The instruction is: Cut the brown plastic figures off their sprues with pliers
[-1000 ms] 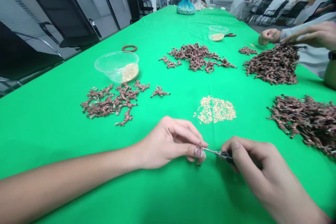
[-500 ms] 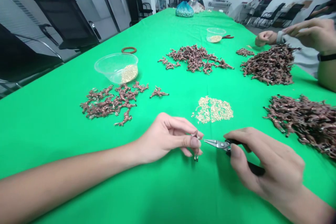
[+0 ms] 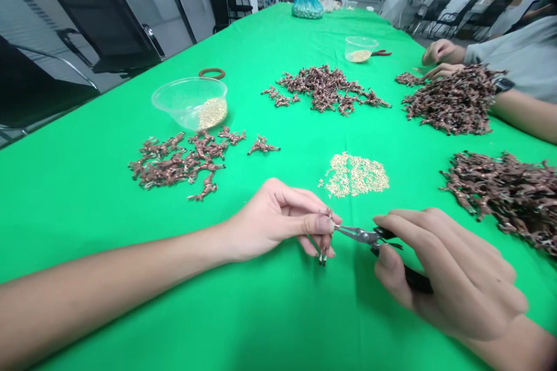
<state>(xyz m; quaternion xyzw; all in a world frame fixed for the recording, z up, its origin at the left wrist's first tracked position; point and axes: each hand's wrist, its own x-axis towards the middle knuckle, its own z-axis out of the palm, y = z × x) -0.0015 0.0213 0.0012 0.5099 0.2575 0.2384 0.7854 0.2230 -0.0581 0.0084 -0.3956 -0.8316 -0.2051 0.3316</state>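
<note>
My left hand (image 3: 282, 223) pinches a small brown figurine (image 3: 325, 242) between thumb and fingers, its pale, dark-tipped legs hanging down. My right hand (image 3: 448, 272) is wrapped round black-handled pliers (image 3: 363, 235). The slim metal tips touch or nearly touch the figurine beside my left thumb; the exact contact is hidden. Beyond both hands lies a flat patch of tiny gold pieces (image 3: 359, 175). A group of brown figurines (image 3: 174, 162) is at the left, with a single figurine (image 3: 263, 145) apart from it. Another heap (image 3: 505, 191) lies at the right.
A clear bowl (image 3: 174, 105) holds gold pieces, with a brown ring (image 3: 212, 73) behind it. Farther off are a figurine pile (image 3: 324, 87), a smaller bowl (image 3: 360, 45) and a blue bag (image 3: 307, 6). Another person's hands (image 3: 441, 55) are behind the right-hand pile (image 3: 456, 98).
The pliers have moved left, from a small gap to the figurine at my left fingertips. The other person's raised hand has come down behind the far pile. The view has shifted slightly.
</note>
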